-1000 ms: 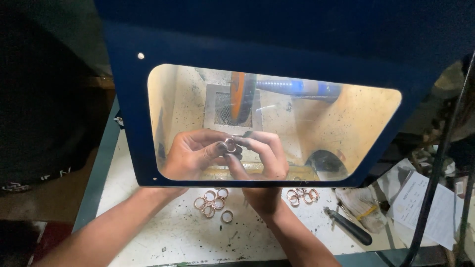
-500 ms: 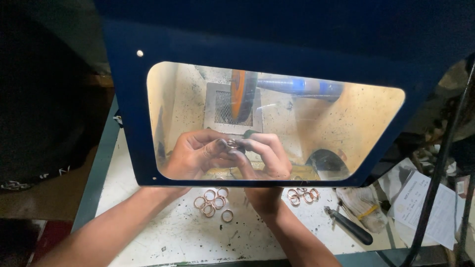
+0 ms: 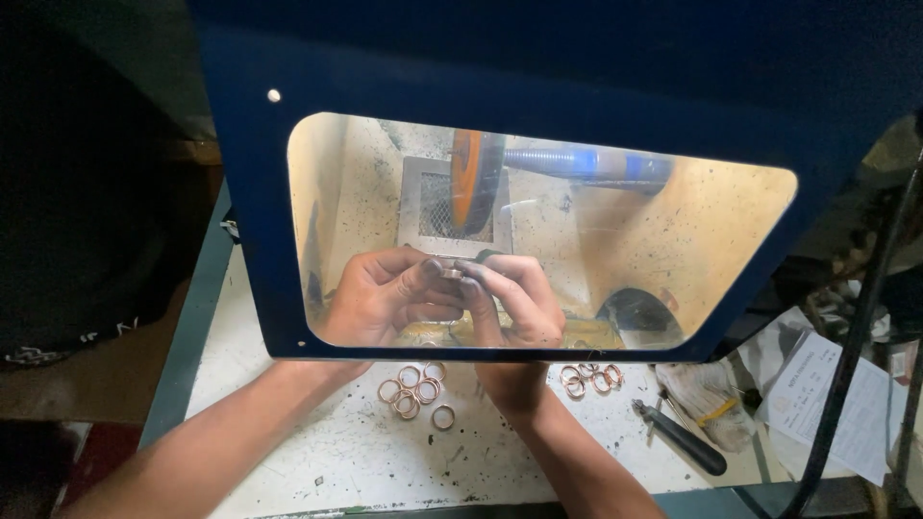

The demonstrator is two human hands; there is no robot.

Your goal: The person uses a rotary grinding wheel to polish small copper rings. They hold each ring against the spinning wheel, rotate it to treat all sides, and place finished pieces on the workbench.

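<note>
Behind the clear window of a blue guard (image 3: 250, 192), my left hand (image 3: 380, 293) and my right hand (image 3: 514, 298) meet fingertip to fingertip. Together they pinch a small metal ring (image 3: 452, 276), mostly hidden by blackened fingertips. Just beyond the hands stands an orange polishing wheel (image 3: 468, 180) on a blue shaft (image 3: 586, 163). The ring sits a little below and in front of the wheel; I cannot tell whether it touches it.
Several copper-coloured rings (image 3: 415, 389) lie on the speckled white bench (image 3: 317, 452) under my wrists, with another cluster of rings (image 3: 588, 378) to the right. A black-handled tool (image 3: 681, 438), a cloth (image 3: 707, 404) and papers (image 3: 846, 404) lie at the right. A black cable (image 3: 851, 365) hangs there.
My hands have stayed close together on the ring, with only small shifts of the fingers. The rings on the bench have not moved.
</note>
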